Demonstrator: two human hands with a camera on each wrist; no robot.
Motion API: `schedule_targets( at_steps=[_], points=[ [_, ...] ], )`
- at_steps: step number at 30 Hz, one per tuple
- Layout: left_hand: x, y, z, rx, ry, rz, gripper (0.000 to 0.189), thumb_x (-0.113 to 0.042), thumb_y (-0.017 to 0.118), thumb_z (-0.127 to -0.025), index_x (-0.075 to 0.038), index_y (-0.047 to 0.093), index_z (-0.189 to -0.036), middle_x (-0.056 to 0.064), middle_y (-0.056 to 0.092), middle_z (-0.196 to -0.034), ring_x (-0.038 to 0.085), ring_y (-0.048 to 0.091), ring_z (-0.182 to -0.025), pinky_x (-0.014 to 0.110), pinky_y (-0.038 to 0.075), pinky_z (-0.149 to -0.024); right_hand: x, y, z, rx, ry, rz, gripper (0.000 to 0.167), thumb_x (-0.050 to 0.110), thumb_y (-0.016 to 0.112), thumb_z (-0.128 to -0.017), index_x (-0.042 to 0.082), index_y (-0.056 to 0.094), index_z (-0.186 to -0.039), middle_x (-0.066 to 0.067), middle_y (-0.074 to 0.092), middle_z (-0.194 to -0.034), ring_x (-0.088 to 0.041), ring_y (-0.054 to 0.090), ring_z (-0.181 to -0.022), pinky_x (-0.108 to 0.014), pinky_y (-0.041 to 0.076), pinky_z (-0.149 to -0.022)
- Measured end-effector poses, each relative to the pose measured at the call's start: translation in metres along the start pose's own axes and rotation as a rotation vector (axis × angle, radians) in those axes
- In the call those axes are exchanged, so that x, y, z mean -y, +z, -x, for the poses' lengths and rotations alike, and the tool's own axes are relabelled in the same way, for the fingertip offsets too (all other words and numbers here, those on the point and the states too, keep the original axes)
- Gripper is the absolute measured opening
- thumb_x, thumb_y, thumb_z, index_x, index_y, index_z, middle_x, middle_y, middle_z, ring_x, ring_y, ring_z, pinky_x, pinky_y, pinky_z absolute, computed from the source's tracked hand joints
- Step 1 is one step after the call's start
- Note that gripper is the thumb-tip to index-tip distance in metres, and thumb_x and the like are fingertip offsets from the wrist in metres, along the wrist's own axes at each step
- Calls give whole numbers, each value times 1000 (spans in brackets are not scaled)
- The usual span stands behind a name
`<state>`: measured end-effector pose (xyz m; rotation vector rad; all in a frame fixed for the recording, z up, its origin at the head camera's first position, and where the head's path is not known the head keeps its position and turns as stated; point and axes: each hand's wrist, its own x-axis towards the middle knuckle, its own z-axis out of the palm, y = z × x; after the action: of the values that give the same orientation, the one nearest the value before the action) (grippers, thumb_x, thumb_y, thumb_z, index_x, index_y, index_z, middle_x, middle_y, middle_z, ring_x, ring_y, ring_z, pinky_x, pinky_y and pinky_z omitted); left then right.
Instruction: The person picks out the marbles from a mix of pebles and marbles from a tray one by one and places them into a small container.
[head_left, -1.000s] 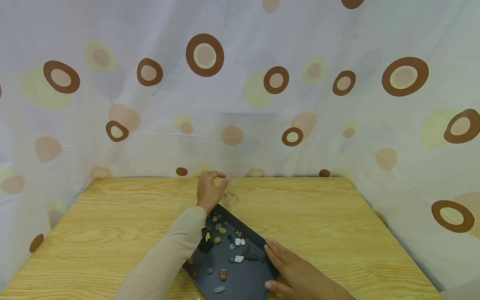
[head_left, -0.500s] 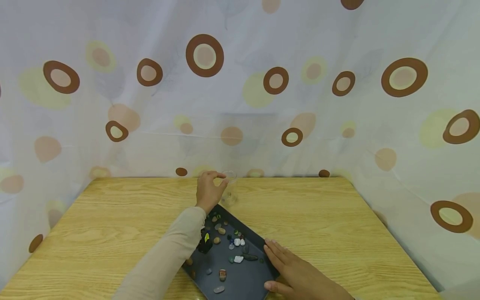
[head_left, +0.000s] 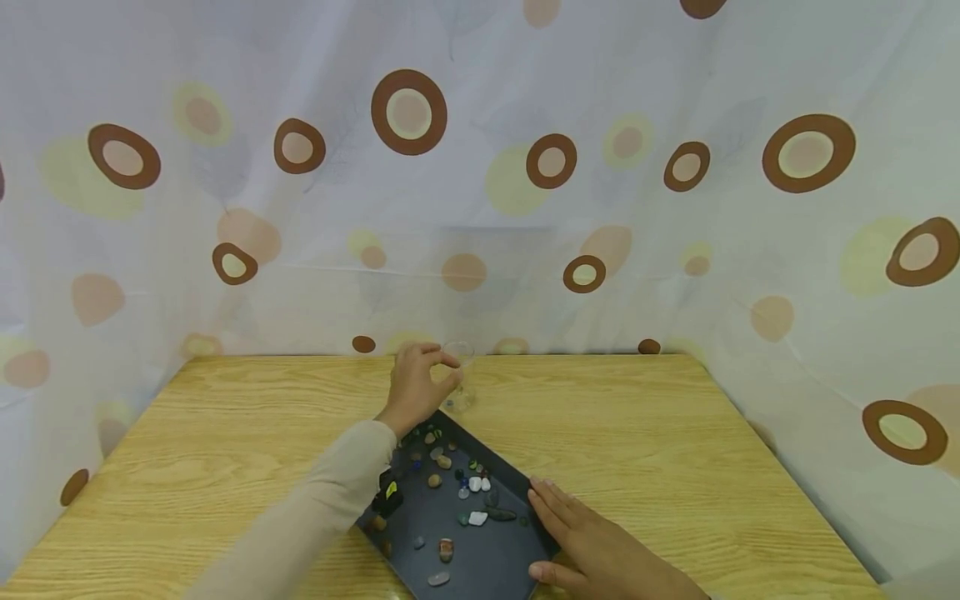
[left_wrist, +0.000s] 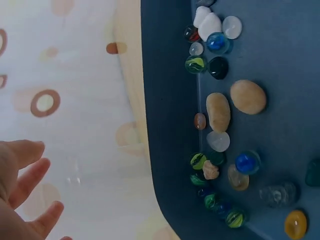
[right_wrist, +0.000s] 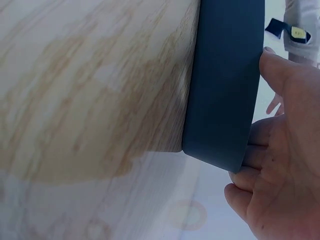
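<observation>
A dark grey tray [head_left: 502, 567] stands at an angle on the table, with marbles and polished stones scattered in it. Beyond its far corner stands a clear glass [head_left: 461, 398], hard to make out, with something small and bluish near its bottom. My left hand [head_left: 416, 385] is at the glass's rim, thumb and fingers apart. The left wrist view shows those fingers [left_wrist: 31, 182] spread, nothing visible between them. My right hand [head_left: 592, 542] rests on the tray's right corner, fingers straight on the rim and thumb on the near side. Its fingertips are partly hidden behind the wall in the right wrist view.
In the tray lie white stones [head_left: 476, 483], a reddish-brown stone [head_left: 446, 549], a long dark stone [head_left: 501, 515] and tan stones [left_wrist: 248, 97]. A black device with a yellow mark [head_left: 388, 492] is on my left wrist. A patterned curtain [head_left: 480, 167] hangs behind the wooden table [head_left: 637, 433].
Small things that showed higher in the glass now show at its bottom. My left thumb and finger have parted a little more, and the left forearm has shifted leftward. The right hand stays put.
</observation>
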<state>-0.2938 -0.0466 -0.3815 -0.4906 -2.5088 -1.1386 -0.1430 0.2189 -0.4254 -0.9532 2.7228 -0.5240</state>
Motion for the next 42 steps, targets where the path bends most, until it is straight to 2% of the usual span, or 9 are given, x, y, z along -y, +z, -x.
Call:
schedule_targets(
  at_steps=[8,13,17,21,26,38,42],
  points=[
    [-9,-14,26,231,159,-99,13,-17,74,-85,-10,75,-96,22,51,-134,50,35,-130,66,26,-105,1,0,0,-7,-1,10,75,50,45,-97,2,24,-151,-14,20,-158,-36,24,-142,-54,35,-106],
    [-10,-11,47,346,249,-193,15,-21,76,-82,-14,75,-95,18,49,-138,49,29,-135,67,20,-109,0,0,0,-15,-3,15,75,51,45,-97,1,25,-151,-16,20,-158,-37,24,-142,-53,36,-106],
    [-5,-3,61,411,303,-263,17,-23,78,-81,-15,76,-96,15,46,-141,47,24,-139,70,18,-107,0,-1,0,-4,9,-7,75,51,45,-97,3,24,-151,-15,19,-158,-37,23,-142,-53,35,-106],
    [4,6,70,432,353,-316,17,-24,79,-80,-17,76,-94,15,47,-141,45,24,-140,69,19,-107,0,-1,0,1,9,-7,75,51,45,-97,3,24,-151,-14,18,-159,-37,23,-143,-53,35,-106],
    [11,14,73,427,390,-365,15,-24,80,-79,-20,76,-92,14,49,-140,44,25,-139,68,21,-108,0,-1,0,-9,1,10,75,51,45,-97,2,25,-151,-14,19,-158,-37,23,-142,-52,36,-106],
    [15,18,78,416,423,-391,16,-24,80,-79,-19,75,-94,14,48,-139,43,25,-140,67,23,-107,-2,2,0,-35,-30,24,73,48,46,-98,1,27,-150,-17,22,-157,-39,26,-141,-52,36,-105],
    [18,21,81,410,430,-425,16,-24,79,-80,-21,74,-94,13,47,-140,42,24,-140,66,23,-108,-3,3,-1,-24,-22,8,73,48,46,-98,2,27,-150,-17,21,-157,-39,25,-141,-52,35,-107]
  ],
)
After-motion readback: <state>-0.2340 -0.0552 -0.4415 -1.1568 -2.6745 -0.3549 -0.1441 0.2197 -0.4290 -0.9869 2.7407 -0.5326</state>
